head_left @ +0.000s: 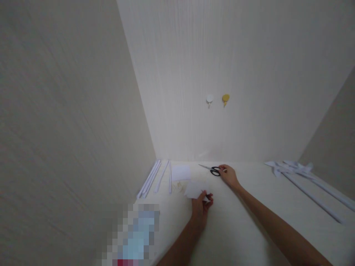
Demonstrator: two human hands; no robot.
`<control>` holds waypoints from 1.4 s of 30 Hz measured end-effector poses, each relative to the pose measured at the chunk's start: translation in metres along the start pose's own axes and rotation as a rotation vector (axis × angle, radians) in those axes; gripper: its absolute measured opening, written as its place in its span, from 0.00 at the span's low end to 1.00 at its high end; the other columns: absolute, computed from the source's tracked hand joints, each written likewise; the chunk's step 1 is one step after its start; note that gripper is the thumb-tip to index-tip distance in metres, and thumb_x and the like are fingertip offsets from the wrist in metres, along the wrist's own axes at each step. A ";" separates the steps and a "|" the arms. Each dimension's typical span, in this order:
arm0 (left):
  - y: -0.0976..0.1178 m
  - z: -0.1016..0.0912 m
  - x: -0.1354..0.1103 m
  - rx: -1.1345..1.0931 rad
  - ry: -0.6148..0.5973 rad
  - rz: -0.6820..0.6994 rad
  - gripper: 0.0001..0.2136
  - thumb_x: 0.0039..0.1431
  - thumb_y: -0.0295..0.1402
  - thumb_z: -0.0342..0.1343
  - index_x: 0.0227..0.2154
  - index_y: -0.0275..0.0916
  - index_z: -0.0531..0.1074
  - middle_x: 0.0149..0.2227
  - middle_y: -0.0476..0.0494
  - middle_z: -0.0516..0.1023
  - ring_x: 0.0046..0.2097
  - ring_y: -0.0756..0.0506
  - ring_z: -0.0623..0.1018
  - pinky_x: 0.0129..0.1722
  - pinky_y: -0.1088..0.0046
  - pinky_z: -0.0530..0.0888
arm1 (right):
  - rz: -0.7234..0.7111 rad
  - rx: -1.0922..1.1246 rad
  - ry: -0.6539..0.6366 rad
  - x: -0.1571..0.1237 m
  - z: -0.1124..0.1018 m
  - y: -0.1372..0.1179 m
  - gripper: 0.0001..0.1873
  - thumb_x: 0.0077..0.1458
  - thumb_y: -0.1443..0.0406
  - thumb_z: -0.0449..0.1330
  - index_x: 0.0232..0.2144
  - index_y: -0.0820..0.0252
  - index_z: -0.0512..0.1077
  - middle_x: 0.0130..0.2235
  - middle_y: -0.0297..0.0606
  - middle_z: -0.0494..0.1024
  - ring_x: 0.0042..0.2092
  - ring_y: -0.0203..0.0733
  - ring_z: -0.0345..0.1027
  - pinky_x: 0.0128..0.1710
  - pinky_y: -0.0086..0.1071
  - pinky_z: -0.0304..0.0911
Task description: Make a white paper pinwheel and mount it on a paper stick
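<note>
Head view: left hand (202,208) pinches light, floppy paper (193,189) by its edge near the scissors (213,170); right hand (229,176) touches their rigid loops, clasp unclear.

Single head-worn view, set above the near edge of the table (249,236), facing forward and down into a corner. Back wall (235,55) at twelve o'clock, side wall (55,111) at nine; left hand (201,208) and right hand (229,176) near, toward six.
</note>
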State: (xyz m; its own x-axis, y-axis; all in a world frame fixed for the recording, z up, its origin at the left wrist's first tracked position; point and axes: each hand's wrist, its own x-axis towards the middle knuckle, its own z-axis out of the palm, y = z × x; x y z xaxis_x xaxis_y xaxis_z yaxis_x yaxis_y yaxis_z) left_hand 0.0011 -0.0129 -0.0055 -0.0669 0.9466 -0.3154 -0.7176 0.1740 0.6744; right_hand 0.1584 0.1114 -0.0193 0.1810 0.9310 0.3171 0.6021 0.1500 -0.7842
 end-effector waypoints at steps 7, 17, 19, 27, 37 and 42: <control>-0.003 0.000 -0.006 0.125 -0.072 0.053 0.03 0.44 0.23 0.54 0.24 0.32 0.65 0.19 0.46 0.73 0.18 0.54 0.70 0.17 0.82 0.68 | 0.043 0.199 -0.090 -0.060 -0.032 -0.013 0.18 0.39 0.63 0.51 0.33 0.67 0.71 0.27 0.38 0.72 0.22 0.34 0.60 0.22 0.29 0.56; -0.012 -0.003 -0.032 0.320 -0.268 0.090 0.08 0.38 0.31 0.57 0.21 0.32 0.67 0.19 0.46 0.73 0.17 0.53 0.69 0.13 0.81 0.60 | 0.212 0.572 -0.156 -0.151 -0.059 -0.037 0.11 0.34 0.63 0.59 0.25 0.63 0.70 0.19 0.30 0.67 0.17 0.29 0.54 0.16 0.24 0.47; -0.014 -0.005 -0.038 0.355 -0.305 0.081 0.09 0.37 0.32 0.59 0.22 0.32 0.68 0.21 0.46 0.74 0.18 0.52 0.71 0.14 0.80 0.62 | 0.237 0.663 -0.161 -0.162 -0.056 -0.042 0.12 0.36 0.61 0.60 0.25 0.63 0.70 0.19 0.31 0.68 0.19 0.29 0.56 0.18 0.25 0.50; -0.016 -0.009 -0.045 0.488 -0.376 0.166 0.09 0.37 0.33 0.60 0.23 0.35 0.69 0.21 0.49 0.72 0.24 0.50 0.71 0.17 0.79 0.67 | 0.191 0.942 -0.200 -0.182 -0.038 -0.052 0.18 0.42 0.52 0.58 0.18 0.61 0.64 0.18 0.31 0.68 0.20 0.30 0.57 0.21 0.26 0.52; -0.016 -0.011 -0.042 0.630 -0.516 0.175 0.08 0.41 0.35 0.56 0.21 0.34 0.68 0.18 0.49 0.70 0.21 0.51 0.70 0.17 0.78 0.65 | 0.205 0.940 -0.317 -0.174 -0.033 -0.041 0.19 0.41 0.52 0.59 0.17 0.63 0.64 0.15 0.32 0.68 0.16 0.29 0.56 0.17 0.25 0.47; -0.018 -0.011 -0.040 0.609 -0.506 0.141 0.09 0.41 0.36 0.56 0.23 0.34 0.69 0.19 0.48 0.71 0.21 0.50 0.70 0.18 0.77 0.65 | 0.207 0.925 -0.365 -0.174 -0.037 -0.040 0.17 0.40 0.54 0.60 0.18 0.63 0.65 0.16 0.32 0.69 0.17 0.29 0.56 0.17 0.25 0.48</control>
State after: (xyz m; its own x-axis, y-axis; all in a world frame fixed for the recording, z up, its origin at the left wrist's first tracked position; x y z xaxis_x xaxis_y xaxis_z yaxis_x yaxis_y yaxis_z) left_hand 0.0089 -0.0572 -0.0121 0.2980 0.9536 0.0424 -0.2117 0.0227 0.9771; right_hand 0.1315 -0.0692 -0.0237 -0.1285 0.9894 0.0674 -0.2804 0.0290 -0.9595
